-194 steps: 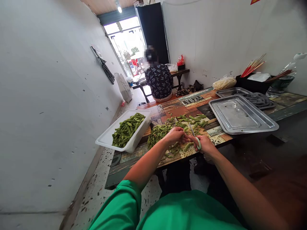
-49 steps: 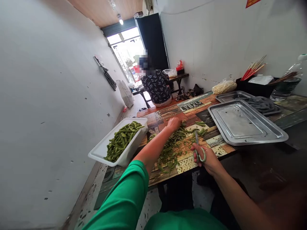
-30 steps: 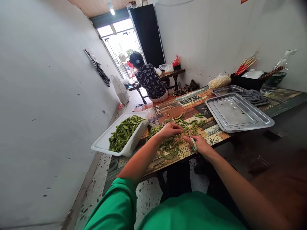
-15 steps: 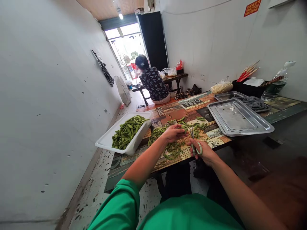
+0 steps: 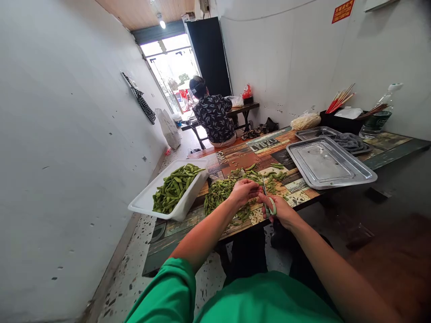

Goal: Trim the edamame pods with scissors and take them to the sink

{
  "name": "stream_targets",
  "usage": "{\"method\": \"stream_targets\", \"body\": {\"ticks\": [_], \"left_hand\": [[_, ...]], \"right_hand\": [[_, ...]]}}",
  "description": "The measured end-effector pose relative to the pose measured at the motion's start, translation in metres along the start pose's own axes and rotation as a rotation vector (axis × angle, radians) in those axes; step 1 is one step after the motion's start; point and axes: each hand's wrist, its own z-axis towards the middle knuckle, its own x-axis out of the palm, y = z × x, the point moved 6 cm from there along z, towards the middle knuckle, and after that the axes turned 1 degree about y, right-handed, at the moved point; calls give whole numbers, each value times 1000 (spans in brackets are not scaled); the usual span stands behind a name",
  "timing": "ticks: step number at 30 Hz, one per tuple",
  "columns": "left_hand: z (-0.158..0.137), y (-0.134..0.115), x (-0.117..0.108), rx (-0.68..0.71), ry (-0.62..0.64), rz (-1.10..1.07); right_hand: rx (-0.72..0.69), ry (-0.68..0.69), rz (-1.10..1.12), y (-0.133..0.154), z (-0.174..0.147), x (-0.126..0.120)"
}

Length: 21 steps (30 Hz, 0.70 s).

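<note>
My right hand [image 5: 281, 211] is closed round a pair of scissors [image 5: 274, 206] with pale green handles. The narrow blades point away from me and look shut. Just left of the blades, my left hand [image 5: 245, 192] has its fingers pinched on a green soybean pod, which is mostly hidden by the fingers. Both hands are close together over the patterned table [image 5: 242, 159]. Beneath and around them lie heaped pods and trimmed bits [image 5: 218, 194]. To the left, a white plastic tub [image 5: 143, 202] holds a pile of green pods [image 5: 178, 185].
At right lies a metal tray [image 5: 326, 161], overlapping another tray with a grey cloth [image 5: 348, 141]. Behind are a black box [image 5: 336, 123] of sticks, a bagged pale bundle [image 5: 305, 121] and a clear bottle [image 5: 380, 112]. A person [image 5: 213, 114] sits beyond, facing away.
My hands have come closer together, and the scissor blades have gone from apart to together beside my left fingertips. The view has shifted slightly. The seated person has turned further away.
</note>
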Motion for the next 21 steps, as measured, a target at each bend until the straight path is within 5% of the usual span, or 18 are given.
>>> {"method": "stream_targets", "body": {"ticks": [10, 14, 21], "left_hand": [[17, -4, -16, -112, 54, 133], [55, -29, -37, -51, -103, 141], [130, -56, -40, 140, -330, 670]], "right_hand": [[-95, -36, -182, 0, 7, -8], [-12, -25, -57, -5, 9, -15], [42, 39, 105, -6, 7, -22]]}}
